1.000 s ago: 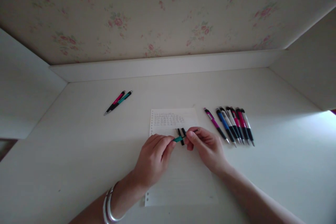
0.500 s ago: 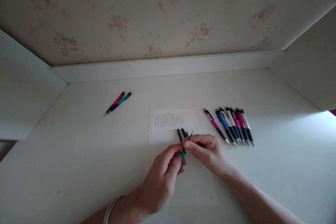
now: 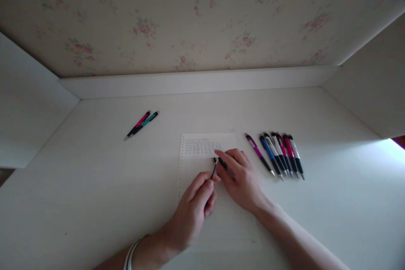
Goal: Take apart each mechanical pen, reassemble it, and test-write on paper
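Note:
My left hand (image 3: 198, 200) is closed in a pinch, with a thin dark pen refill (image 3: 214, 171) sticking up from between thumb and index finger. Whatever else lies inside its curled fingers is hidden. Just to the right, my right hand (image 3: 237, 173) reaches over the lined paper (image 3: 193, 166) with index finger stretched out and thumb apart from it. Black pen parts (image 3: 222, 163) lie on the sheet beneath those fingers, partly covered; whether the fingertips touch them is hard to see. Handwriting fills the upper part of the paper.
On the right, a purple pen (image 3: 259, 154) lies beside a row of several pens (image 3: 281, 154) in blue, white and pink. A pink pen (image 3: 137, 125) and a green pen (image 3: 148, 122) rest at the back left. White panels and a flowered wall (image 3: 145, 29) enclose the desk.
The green pen piece seen at my left hand is now out of sight. My right hand has left the refill and spread its fingers over the black parts; the refill stays in my left hand.

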`<move>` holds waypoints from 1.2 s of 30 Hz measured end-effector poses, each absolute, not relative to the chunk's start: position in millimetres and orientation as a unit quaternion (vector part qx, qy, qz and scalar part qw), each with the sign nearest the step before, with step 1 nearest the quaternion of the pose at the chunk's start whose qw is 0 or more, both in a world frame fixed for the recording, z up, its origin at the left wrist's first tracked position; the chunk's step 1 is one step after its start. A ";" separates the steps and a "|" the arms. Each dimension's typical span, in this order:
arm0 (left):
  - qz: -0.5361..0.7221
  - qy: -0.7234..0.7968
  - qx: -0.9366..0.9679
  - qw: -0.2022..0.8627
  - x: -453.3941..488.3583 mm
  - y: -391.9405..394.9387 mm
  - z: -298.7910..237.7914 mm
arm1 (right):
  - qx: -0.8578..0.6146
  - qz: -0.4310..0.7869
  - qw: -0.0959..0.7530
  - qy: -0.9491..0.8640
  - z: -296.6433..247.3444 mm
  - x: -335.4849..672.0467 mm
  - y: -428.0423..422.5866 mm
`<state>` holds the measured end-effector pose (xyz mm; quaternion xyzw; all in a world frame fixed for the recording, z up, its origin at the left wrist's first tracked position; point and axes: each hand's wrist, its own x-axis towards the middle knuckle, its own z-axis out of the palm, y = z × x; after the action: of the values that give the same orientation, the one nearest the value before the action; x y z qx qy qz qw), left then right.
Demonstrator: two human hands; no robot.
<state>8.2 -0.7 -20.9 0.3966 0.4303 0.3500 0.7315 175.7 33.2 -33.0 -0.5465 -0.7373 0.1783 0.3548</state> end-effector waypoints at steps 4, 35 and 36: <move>0.345 0.432 0.402 0.730 8.7 -2.0 -21.1 | -0.562 0.102 0.246 -0.783 -36.6 169.1 37.5; 0.303 0.442 0.435 0.724 7.3 4.0 -15.0 | -0.482 0.550 0.581 -0.356 -22.5 176.9 33.2; 0.299 0.442 0.436 0.725 7.2 4.3 -14.0 | -0.462 0.576 0.586 -0.332 -20.4 176.5 32.3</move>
<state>7.2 4.3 -14.0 0.4355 0.4421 0.2991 0.7248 176.5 32.3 -20.4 -0.4622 -0.3322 0.5764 0.5863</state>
